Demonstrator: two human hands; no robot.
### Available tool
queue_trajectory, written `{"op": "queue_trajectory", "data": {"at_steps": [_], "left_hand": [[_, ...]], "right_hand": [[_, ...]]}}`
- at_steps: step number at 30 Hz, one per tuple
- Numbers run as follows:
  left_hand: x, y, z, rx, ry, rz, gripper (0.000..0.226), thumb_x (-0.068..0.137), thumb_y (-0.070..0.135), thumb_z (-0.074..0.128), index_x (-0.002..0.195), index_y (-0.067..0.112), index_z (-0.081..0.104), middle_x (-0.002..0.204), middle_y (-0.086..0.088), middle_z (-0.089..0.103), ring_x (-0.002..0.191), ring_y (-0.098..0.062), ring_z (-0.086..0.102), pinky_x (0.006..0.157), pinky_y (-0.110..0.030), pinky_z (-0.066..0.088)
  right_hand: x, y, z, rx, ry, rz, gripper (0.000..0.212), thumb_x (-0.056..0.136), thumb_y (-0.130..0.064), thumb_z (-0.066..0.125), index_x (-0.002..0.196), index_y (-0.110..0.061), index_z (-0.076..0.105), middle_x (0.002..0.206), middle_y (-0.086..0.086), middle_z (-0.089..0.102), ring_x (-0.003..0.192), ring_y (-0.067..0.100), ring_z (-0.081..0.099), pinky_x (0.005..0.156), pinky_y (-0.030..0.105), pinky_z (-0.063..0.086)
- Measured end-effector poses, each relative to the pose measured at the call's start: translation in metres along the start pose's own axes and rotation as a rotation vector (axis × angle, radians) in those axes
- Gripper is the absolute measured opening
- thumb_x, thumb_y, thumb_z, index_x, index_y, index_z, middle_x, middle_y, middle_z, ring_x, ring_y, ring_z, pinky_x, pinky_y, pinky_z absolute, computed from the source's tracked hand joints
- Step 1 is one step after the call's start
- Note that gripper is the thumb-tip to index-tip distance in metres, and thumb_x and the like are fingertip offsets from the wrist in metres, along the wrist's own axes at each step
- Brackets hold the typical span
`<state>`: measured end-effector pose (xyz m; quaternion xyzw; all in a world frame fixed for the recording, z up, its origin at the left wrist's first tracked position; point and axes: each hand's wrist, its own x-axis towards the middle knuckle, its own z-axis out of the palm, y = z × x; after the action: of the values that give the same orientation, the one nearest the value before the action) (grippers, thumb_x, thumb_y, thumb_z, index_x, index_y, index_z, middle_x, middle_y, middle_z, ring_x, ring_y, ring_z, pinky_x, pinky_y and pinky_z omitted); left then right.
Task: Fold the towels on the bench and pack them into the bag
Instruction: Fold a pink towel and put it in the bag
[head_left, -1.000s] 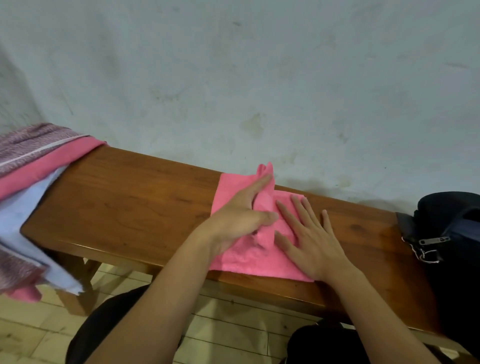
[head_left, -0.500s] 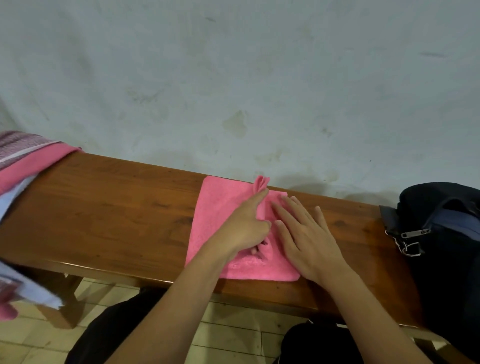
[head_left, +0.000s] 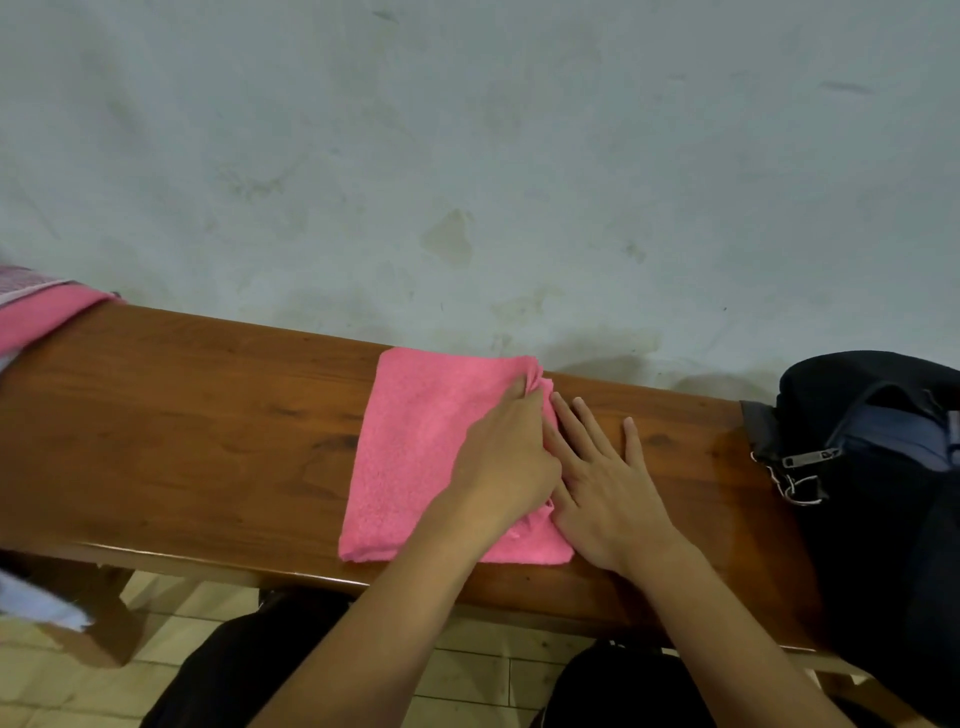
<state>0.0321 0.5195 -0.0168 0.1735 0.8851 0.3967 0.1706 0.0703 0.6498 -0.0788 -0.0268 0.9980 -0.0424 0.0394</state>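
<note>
L hand (head_left: 506, 457) pinches pink towel (head_left: 415, 452) at its 3 o'clock edge; R hand (head_left: 605, 480) flat, fingers straight, on bench (head_left: 182, 441). Bag (head_left: 883, 493) at 3.

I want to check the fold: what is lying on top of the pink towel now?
The left hand grips the pink towel at its right edge. The right hand lies flat beside it. The towel edge under both hands is hidden.

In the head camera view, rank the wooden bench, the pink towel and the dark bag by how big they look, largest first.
1. Wooden bench, spanning nearly the whole frame.
2. and 3. Unsure: pink towel and dark bag look alike, and the frame edge cuts off the bag.
</note>
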Motion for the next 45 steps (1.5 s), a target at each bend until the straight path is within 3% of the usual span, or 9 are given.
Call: {"op": "queue_trajectory", "data": {"at_steps": [6, 10, 13, 17, 25, 32, 39, 42, 45], "left_hand": [[0.006, 0.001, 0.020, 0.097, -0.048, 0.036, 0.080, 0.093, -0.003, 0.052, 0.158, 0.022, 0.013, 0.164, 0.012, -0.002, 0.145, -0.016, 0.031, 0.113, -0.030, 0.032], [0.007, -0.002, 0.016, 0.145, -0.154, 0.125, 0.065, 0.102, 0.018, 0.046, 0.157, 0.031, 0.013, 0.164, 0.012, 0.000, 0.144, -0.016, 0.033, 0.116, -0.034, 0.031], [0.005, -0.005, 0.003, -0.025, -0.189, 0.169, 0.055, 0.104, 0.038, 0.042, 0.154, 0.039, 0.019, 0.154, 0.018, 0.024, 0.092, -0.001, 0.067, 0.076, -0.019, 0.056], [0.006, -0.014, -0.018, -0.310, 0.024, 0.181, 0.039, 0.104, 0.020, 0.043, 0.142, 0.030, 0.046, 0.133, 0.015, 0.054, 0.061, -0.004, 0.062, 0.053, -0.017, 0.050], [0.006, -0.051, -0.037, 0.259, 0.282, 0.302, 0.035, 0.102, 0.018, 0.041, 0.135, 0.020, 0.051, 0.138, 0.007, 0.051, 0.126, -0.003, 0.040, 0.116, -0.029, 0.025], [0.003, -0.070, -0.039, 0.587, 0.080, 0.165, 0.055, 0.105, 0.047, 0.011, 0.157, 0.030, 0.007, 0.165, 0.007, 0.000, 0.150, -0.010, -0.011, 0.123, -0.042, -0.007], [-0.005, -0.067, -0.051, 0.724, 0.067, 0.053, 0.070, 0.097, 0.063, 0.027, 0.155, 0.025, 0.014, 0.160, 0.003, 0.021, 0.145, -0.019, 0.023, 0.116, -0.044, 0.022], [-0.005, -0.063, -0.058, 0.778, 0.113, -0.010, 0.057, 0.093, 0.066, 0.035, 0.122, 0.021, 0.053, 0.125, -0.001, 0.056, 0.112, -0.018, 0.050, 0.103, -0.039, 0.037], [-0.010, -0.057, -0.067, 0.785, 0.135, -0.044, 0.060, 0.090, 0.072, 0.036, 0.065, 0.020, 0.050, 0.069, 0.006, 0.055, 0.066, -0.010, 0.048, 0.093, -0.039, 0.041]], "right_hand": [[-0.002, 0.008, 0.005, -0.027, 0.029, -0.049, 0.074, 0.090, -0.054, 0.001, 0.158, -0.025, 0.002, 0.164, -0.002, -0.009, 0.152, 0.021, -0.012, 0.119, 0.062, -0.001], [-0.004, 0.009, 0.002, 0.037, 0.025, -0.050, 0.069, 0.086, -0.052, -0.007, 0.152, -0.031, -0.009, 0.164, -0.008, -0.014, 0.150, 0.010, -0.020, 0.121, 0.055, -0.007], [-0.005, 0.010, -0.002, 0.258, 0.149, -0.036, 0.069, 0.094, -0.056, -0.004, 0.156, -0.035, 0.016, 0.166, -0.015, 0.000, 0.150, 0.000, -0.013, 0.124, 0.049, -0.003], [-0.003, 0.008, -0.010, 0.609, 0.272, 0.045, 0.056, 0.099, -0.059, 0.017, 0.118, -0.038, 0.066, 0.131, -0.026, 0.051, 0.126, -0.005, 0.041, 0.111, 0.044, 0.033], [0.007, -0.008, -0.015, 0.864, 0.249, 0.101, 0.035, 0.090, -0.038, 0.065, 0.073, -0.008, 0.063, 0.065, 0.008, 0.059, 0.059, 0.022, 0.054, 0.054, 0.037, 0.044], [-0.002, -0.013, -0.020, 0.858, 0.367, 0.173, 0.026, 0.086, -0.026, 0.064, 0.068, -0.009, 0.056, 0.060, 0.000, 0.055, 0.055, 0.010, 0.050, 0.051, 0.024, 0.041], [-0.003, -0.008, -0.024, 0.608, 0.345, 0.209, 0.022, 0.096, -0.028, 0.060, 0.080, -0.015, 0.052, 0.067, -0.003, 0.056, 0.055, 0.006, 0.047, 0.051, 0.023, 0.041], [-0.005, -0.010, -0.032, 0.174, 0.299, 0.190, 0.019, 0.103, -0.037, 0.046, 0.098, -0.020, 0.053, 0.086, -0.007, 0.062, 0.070, 0.013, 0.055, 0.059, 0.029, 0.039], [-0.004, -0.016, -0.029, 0.062, 0.407, 0.118, 0.012, 0.098, -0.030, 0.057, 0.094, -0.020, 0.060, 0.083, -0.005, 0.065, 0.070, 0.019, 0.062, 0.059, 0.028, 0.034]]}}
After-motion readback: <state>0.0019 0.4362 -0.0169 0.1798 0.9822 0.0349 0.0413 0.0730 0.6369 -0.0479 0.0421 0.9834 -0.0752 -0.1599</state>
